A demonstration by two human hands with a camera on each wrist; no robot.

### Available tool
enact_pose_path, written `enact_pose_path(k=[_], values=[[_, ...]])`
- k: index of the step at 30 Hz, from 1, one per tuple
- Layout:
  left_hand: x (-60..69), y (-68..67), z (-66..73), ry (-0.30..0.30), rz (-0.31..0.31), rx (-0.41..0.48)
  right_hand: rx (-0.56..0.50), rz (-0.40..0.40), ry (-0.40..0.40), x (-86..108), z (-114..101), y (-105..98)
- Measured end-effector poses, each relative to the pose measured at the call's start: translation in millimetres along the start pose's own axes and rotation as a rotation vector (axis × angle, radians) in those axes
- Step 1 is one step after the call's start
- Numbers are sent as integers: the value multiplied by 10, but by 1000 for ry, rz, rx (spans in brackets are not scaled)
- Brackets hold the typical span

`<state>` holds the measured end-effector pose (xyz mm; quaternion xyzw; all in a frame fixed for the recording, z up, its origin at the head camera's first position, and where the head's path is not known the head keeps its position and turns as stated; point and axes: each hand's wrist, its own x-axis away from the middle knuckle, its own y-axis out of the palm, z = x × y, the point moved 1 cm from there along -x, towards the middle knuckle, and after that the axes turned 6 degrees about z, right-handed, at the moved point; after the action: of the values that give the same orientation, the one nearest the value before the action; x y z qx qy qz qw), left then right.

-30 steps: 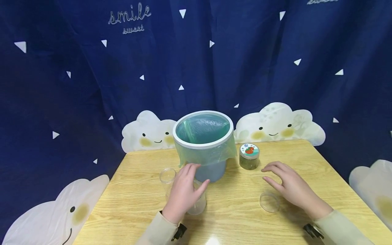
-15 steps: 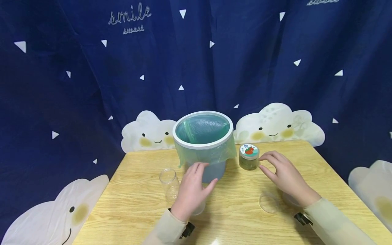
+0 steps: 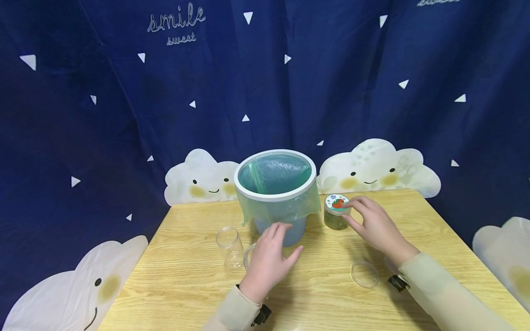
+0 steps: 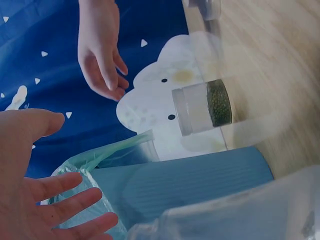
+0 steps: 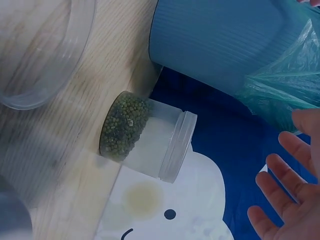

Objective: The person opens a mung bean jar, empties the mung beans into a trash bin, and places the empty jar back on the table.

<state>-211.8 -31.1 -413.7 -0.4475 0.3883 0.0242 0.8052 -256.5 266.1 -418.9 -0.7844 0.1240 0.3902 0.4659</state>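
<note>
My right hand [image 3: 377, 227] hovers at the right of a lidded clear jar [image 3: 336, 219] with a tomato picture on top. Its fingers overlap the lid in the head view, but the right wrist view shows them apart from it. Small green beans [image 5: 125, 127] fill the jar's lower part. My left hand [image 3: 271, 262], fingers loosely spread and holding nothing, is in front of a blue-grey bin [image 3: 291, 232]. Beside it at the left stands a tall clear container [image 3: 230, 250]. A second clear container [image 3: 248, 257] is mostly hidden behind the left hand.
A pale green bag [image 3: 281, 209] lines the bin and folds over below its white rim [image 3: 275, 197]. A clear round-rimmed thing [image 3: 364, 274] is on the wooden table [image 3: 186, 294], near the right forearm. A dark blue curtain [image 3: 265, 82] hangs behind.
My right hand has moved forward and left, from near the clear round-rimmed thing to the jar. The left hand has shifted slightly right, uncovering more of the tall clear container.
</note>
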Motion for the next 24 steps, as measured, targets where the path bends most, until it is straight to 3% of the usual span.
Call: enact_pose_path(k=[13, 24], values=[[38, 99, 54, 7, -43, 24, 17, -90, 49, -133, 69, 183], [-25, 179, 159, 14, -92, 35, 49, -165, 120, -262, 171, 340]])
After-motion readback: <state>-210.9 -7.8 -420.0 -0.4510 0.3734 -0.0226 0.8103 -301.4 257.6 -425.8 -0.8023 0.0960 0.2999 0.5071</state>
